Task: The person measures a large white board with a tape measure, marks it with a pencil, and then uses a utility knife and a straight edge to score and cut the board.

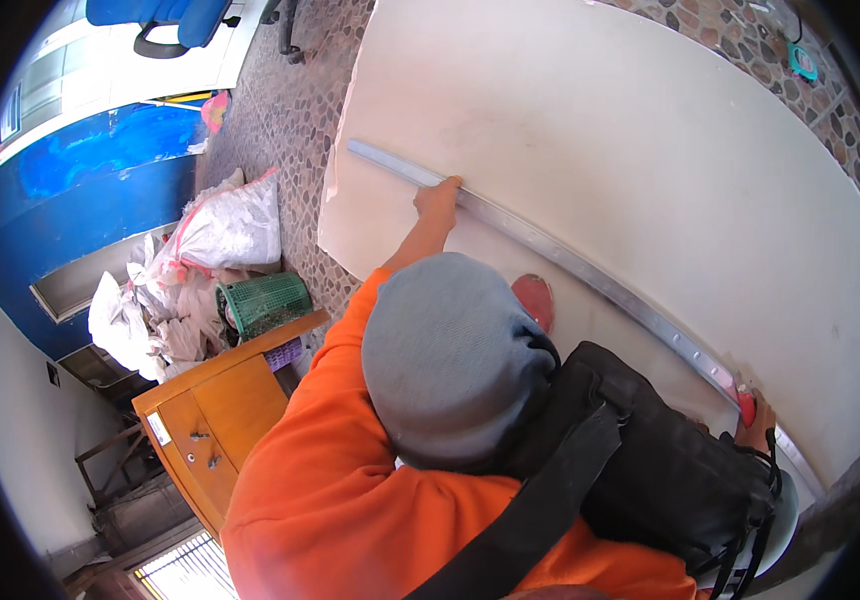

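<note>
A long silver metal bar (pixel 590 270) lies slantwise across a large off-white board (pixel 650 150), which looks like plasterboard. Near the bar's far-left end, my left hand (pixel 438 203) holds it down, fingers bent over its edge. Toward the lower right, my right hand (pixel 756 428) is closed round a small red tool (pixel 747 405) against the bar. The tool's tip is too small to make out, and the black bag (pixel 650 450) partly covers that hand and arm. My left arm, in an orange sleeve (pixel 335 390), reaches past a grey-clad knee (pixel 450 360).
A red shoe (pixel 535 302) rests on the board. On the left are a wooden cabinet (pixel 215 430), a green basket (pixel 265 302) and white sacks (pixel 235 225). A blue chair (pixel 190 22) stands at the far left, and a teal tape measure (pixel 802 62) lies on the pebbled floor.
</note>
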The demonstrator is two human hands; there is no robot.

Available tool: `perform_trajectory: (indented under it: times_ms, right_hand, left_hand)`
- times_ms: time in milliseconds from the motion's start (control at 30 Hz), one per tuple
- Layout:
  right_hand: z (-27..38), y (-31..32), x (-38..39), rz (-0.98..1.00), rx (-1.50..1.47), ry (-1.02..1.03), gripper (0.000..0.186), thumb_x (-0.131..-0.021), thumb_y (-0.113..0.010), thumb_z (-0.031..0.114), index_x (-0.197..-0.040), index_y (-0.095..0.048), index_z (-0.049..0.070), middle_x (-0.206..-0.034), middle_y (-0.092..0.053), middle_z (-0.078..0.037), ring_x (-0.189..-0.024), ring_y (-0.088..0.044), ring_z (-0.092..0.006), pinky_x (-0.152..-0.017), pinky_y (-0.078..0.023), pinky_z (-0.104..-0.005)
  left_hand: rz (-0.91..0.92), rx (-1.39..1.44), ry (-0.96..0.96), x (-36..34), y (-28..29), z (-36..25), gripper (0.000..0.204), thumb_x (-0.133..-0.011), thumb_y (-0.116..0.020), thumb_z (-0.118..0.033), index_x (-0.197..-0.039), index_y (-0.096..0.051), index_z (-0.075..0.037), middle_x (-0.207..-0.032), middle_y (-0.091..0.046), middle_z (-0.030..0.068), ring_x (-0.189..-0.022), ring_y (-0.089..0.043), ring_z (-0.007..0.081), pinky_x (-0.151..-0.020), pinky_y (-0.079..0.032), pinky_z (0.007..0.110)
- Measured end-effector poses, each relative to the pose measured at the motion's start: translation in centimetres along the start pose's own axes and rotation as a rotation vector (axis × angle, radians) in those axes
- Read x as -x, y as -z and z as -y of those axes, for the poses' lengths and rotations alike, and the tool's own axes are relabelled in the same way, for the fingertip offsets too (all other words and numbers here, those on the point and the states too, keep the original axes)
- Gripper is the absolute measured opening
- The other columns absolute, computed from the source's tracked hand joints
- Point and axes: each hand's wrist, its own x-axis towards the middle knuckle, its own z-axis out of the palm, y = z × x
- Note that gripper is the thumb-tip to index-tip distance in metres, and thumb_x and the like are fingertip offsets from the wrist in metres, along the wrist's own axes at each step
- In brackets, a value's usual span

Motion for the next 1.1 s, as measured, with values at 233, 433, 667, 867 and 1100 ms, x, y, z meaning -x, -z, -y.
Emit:
perform_trajectory:
  times_ms: [233, 433, 667, 867, 1100]
  right_hand:
    - [-1.5, -0.1, 0.3, -0.032, 0.033, 0.057, 0.052, -0.078, -0.066, 0.0, -0.128, -0.056, 0.012, -0.104, -0.061, -0.014, -0.099, -0.056, -0.0362, -0.087, -0.044, -0.0453]
    - [-1.2, 0.3, 0.5, 0.003, 0.065, -0.003, 0.053, -0.078, -0.067, 0.001, -0.128, -0.056, 0.014, -0.103, -0.06, -0.014, -0.099, -0.056, -0.037, -0.086, -0.044, -0.0458]
    - [-2.2, -0.9, 0.6, 0.059, 0.032, -0.027, 0.057, -0.076, -0.065, -0.002, -0.13, -0.051, 0.01, -0.107, -0.06, -0.02, -0.101, -0.055, -0.0414, -0.087, -0.044, -0.0481]
    - [-2.2, -1.3, 0.7, -0.018, 0.066, -0.007, 0.05, -0.075, -0.068, 0.005, -0.123, -0.056, 0.009, -0.105, -0.061, -0.015, -0.101, -0.057, -0.0361, -0.088, -0.045, -0.0461]
    - [1.1, 1.9, 0.1, -0.09, -0.043, -0.202, 0.054, -0.07, -0.077, 0.007, -0.119, -0.054, 0.012, -0.099, -0.062, -0.013, -0.095, -0.059, -0.0339, -0.083, -0.046, -0.0448]
  left_hand:
    - [-0.03, 0.151, -0.023, 1.8, -1.2, -0.6, 0.067, -0.067, -0.08, -0.027, -0.121, -0.056, 0.004, -0.12, -0.058, 0.0218, -0.105, -0.061, 0.0323, -0.083, -0.053, 0.041]
    - [0.006, 0.141, -0.022, 2.0, -1.7, -0.9, 0.073, -0.067, -0.081, -0.017, -0.126, -0.047, 0.011, -0.119, -0.056, 0.0204, -0.106, -0.056, 0.0277, -0.086, -0.047, 0.037]
    - [-0.003, 0.167, -0.079, -1.4, -0.8, 0.3, 0.065, -0.065, -0.081, -0.027, -0.113, -0.057, 0.009, -0.105, -0.061, 0.0203, -0.091, -0.062, 0.0269, -0.073, -0.052, 0.039]
    - [0.38, 0.205, -0.039, -2.2, -1.5, 2.5, 0.065, -0.068, -0.082, -0.031, -0.116, -0.054, 0.004, -0.102, -0.059, 0.0143, -0.091, -0.057, 0.0257, -0.072, -0.048, 0.045]
    - [0.184, -0.189, -0.155, 1.4, -1.1, -0.2, 0.103, -0.069, -0.084, -0.041, -0.144, -0.025, -0.003, -0.138, -0.042, 0.015, -0.123, -0.044, 0.0359, -0.087, -0.044, 0.062]
